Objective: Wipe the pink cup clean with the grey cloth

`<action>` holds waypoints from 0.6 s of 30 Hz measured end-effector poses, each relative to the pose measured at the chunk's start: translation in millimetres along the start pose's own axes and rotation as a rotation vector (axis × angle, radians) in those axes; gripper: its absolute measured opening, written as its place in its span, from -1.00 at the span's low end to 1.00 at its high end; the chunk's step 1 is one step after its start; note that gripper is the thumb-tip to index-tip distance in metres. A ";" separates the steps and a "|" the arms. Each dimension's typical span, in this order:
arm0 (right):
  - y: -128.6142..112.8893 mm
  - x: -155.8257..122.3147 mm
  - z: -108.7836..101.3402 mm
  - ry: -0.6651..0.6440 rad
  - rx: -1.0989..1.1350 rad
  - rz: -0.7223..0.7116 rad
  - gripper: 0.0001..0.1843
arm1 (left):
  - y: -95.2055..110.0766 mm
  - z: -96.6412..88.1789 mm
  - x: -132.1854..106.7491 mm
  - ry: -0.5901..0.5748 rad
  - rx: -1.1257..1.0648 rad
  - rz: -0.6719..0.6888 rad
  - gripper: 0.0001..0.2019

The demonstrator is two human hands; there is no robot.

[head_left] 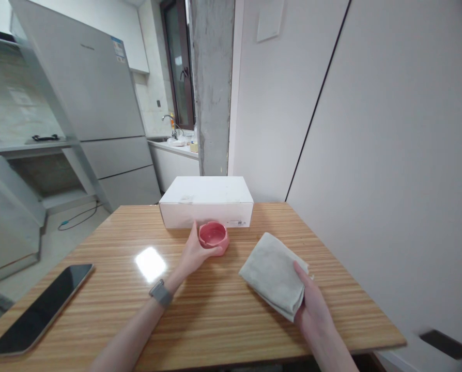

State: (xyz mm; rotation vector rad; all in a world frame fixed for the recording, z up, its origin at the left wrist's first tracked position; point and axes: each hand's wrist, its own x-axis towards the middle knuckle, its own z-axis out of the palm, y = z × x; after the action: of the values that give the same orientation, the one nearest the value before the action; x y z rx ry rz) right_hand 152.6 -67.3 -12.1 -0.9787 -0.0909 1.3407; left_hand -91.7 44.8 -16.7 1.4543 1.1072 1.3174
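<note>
A small pink bowl (pixel 223 247), shaped like an ashtray, is on the wooden table just in front of a white box. My left hand (pixel 195 253) is closed around its left and near side, thumb along the front; the other fingers are partly hidden behind it. In my right hand (pixel 312 305) is a folded light-grey cloth (pixel 273 274), pinched at its right edge with the thumb on top. The cloth sits to the right of the bowl, apart from it; whether it touches the table I cannot tell.
The white box (pixel 208 214) stands at the table's far edge. A dark phone-like slab (pixel 41 310) lies at the left. Wooden tabletop (pixel 223 320) spans the foreground, with a white wall (pixel 370 155) along the right. Behind are a fridge (pixel 87 88) and a grey pillar (pixel 213 88).
</note>
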 end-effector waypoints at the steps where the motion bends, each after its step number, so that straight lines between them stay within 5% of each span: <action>1: -4.2 7.2 7.8 -0.001 -0.001 -0.041 -0.68 | -5.3 -0.8 3.9 -0.032 0.000 0.007 -0.19; 4: -5.0 31.9 36.6 -0.037 -0.067 -0.238 -0.66 | -13.1 0.8 6.2 -0.005 0.112 0.017 -0.24; 7: 13.9 54.7 67.1 -0.191 -0.390 -0.450 -0.64 | -8.1 5.1 1.0 0.047 0.184 0.041 -0.25; 12: 65.0 65.3 104.8 -0.336 -0.540 -0.539 -0.56 | 11.2 11.1 -9.5 0.080 0.090 0.120 -0.15; 15: 84.9 60.5 110.3 -0.300 -0.460 -0.573 -0.54 | 18.9 12.0 -13.6 0.034 -0.110 0.015 -0.14; 18: 91.4 60.0 104.9 -0.187 -0.349 -0.593 -0.57 | 20.9 13.5 -16.3 -0.062 -0.441 -0.214 -0.41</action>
State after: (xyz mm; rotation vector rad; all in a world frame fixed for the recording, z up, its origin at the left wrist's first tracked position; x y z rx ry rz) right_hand 39.5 31.4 -33.0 -1.0059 -0.7221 0.8728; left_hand -77.7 23.6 -1.2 1.0153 0.8387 1.2571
